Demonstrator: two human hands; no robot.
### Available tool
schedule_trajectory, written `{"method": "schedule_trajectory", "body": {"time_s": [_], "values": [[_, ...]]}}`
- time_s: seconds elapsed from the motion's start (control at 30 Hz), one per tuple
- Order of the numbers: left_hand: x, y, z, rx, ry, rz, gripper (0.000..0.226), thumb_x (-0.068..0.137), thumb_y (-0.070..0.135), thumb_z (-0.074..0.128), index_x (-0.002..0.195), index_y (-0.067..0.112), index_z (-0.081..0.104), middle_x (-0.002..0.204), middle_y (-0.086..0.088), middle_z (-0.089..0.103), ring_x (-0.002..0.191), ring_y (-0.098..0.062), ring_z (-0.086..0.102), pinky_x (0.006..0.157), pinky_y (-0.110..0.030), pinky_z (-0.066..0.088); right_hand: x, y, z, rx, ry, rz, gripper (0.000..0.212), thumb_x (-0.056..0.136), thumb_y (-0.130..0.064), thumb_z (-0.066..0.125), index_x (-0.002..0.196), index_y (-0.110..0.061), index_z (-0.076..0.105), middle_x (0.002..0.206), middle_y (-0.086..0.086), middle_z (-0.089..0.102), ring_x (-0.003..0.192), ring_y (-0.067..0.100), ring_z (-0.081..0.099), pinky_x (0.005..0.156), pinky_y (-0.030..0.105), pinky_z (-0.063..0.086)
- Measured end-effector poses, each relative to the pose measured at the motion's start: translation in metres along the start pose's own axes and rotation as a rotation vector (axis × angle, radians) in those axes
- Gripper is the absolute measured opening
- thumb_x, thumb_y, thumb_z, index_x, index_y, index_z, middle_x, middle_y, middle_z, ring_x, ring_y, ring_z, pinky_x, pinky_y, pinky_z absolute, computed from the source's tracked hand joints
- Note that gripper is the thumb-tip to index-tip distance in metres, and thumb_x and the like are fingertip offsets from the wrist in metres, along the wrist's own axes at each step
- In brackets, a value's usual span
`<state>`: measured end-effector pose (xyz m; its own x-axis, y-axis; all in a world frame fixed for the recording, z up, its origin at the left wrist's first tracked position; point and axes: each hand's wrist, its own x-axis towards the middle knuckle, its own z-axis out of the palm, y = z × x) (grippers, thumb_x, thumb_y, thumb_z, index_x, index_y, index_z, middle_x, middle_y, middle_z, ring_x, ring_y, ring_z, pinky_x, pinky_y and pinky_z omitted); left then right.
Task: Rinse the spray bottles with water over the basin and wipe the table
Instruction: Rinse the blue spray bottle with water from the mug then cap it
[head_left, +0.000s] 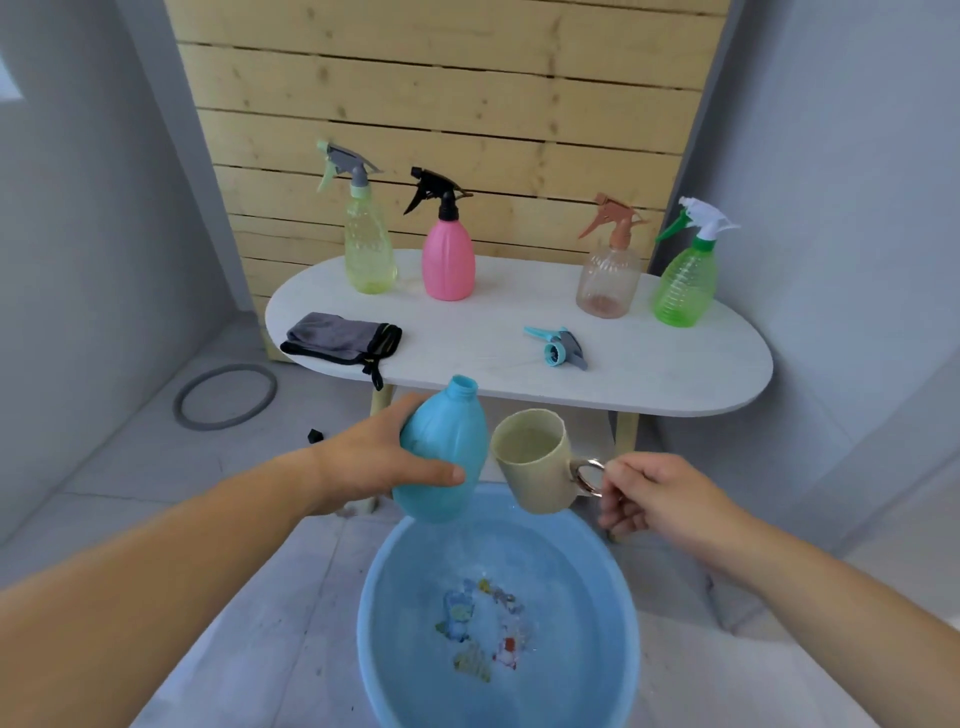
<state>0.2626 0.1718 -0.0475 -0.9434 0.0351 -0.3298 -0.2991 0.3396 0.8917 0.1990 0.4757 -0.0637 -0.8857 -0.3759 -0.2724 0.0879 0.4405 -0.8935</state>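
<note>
White bench fronts wooden slats. Below it, over the basin, left hand grips the uncapped blue bottle; right hand holds the mug beside it, ready for pouring.

**No readable text in view**

Nothing legible shows anywhere. The coloured print on the bottom of the blue basin is a blurred pattern under water, with no letters or numbers to make out. The spray bottles on the bench carry no labels or brand marks that can be read, and the beige mug is plain
</note>
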Motion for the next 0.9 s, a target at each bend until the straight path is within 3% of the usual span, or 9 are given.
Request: {"method": "schedule_trajectory", "body": {"time_s": [0.27, 0.37, 0.53, 0.8, 0.9], "values": [[-0.004, 0.005, 0.013, -0.007, -0.038, -0.004, 0.076, 0.079, 0.018, 0.087, 0.138, 0.043, 0.046, 0.122, 0.001, 0.066, 0.109, -0.019, 0.070, 0.085, -0.040, 0.064, -0.025, -0.048, -0.024, 0.032, 0.146, -0.224, 0.034, 0.103, -0.008, 0.042, 0.074, -0.005, 0.061, 0.068, 0.007, 0.065, 0.068, 0.023, 0.064, 0.066, 0.032, 0.053], [0.000, 0.004, 0.019, -0.007, -0.049, -0.004, 0.074, 0.078, 0.019, 0.090, 0.134, 0.044, 0.048, 0.123, 0.000, 0.067, 0.110, -0.021, 0.070, 0.089, -0.048, 0.063, -0.030, -0.058, -0.029, -0.004, 0.184, -0.288, 0.033, 0.102, -0.009, 0.043, 0.075, -0.004, 0.061, 0.067, 0.006, 0.065, 0.068, 0.021, 0.064, 0.067, 0.033, 0.053], [0.005, 0.004, 0.026, -0.025, -0.070, 0.025, 0.081, 0.070, 0.025, 0.092, 0.136, 0.043, 0.048, 0.124, 0.000, 0.067, 0.112, -0.022, 0.070, 0.089, -0.050, 0.062, -0.034, -0.064, -0.035, -0.070, 0.221, -0.352, 0.031, 0.101, -0.013, 0.047, 0.075, -0.007, 0.063, 0.066, 0.004, 0.067, 0.071, 0.023, 0.067, 0.074, 0.040, 0.056], [0.006, 0.004, 0.037, -0.019, -0.087, 0.067, 0.079, 0.070, 0.026, 0.090, 0.136, 0.042, 0.049, 0.122, 0.002, 0.068, 0.109, -0.019, 0.071, 0.088, -0.053, 0.062, -0.040, -0.072, -0.031, -0.176, 0.260, -0.433, 0.031, 0.099, -0.018, 0.049, 0.073, -0.015, 0.064, 0.071, -0.001, 0.069, 0.069, 0.006, 0.064, 0.069, 0.016, 0.053], [0.006, 0.003, 0.037, -0.018, -0.096, 0.064, 0.078, 0.072, 0.025, 0.090, 0.136, 0.042, 0.049, 0.123, 0.001, 0.067, 0.110, -0.020, 0.071, 0.087, -0.051, 0.063, -0.041, -0.075, -0.030, -0.186, 0.269, -0.455, 0.031, 0.099, -0.017, 0.049, 0.072, -0.018, 0.064, 0.072, -0.002, 0.069, 0.069, 0.005, 0.064, 0.067, 0.013, 0.052]]}}
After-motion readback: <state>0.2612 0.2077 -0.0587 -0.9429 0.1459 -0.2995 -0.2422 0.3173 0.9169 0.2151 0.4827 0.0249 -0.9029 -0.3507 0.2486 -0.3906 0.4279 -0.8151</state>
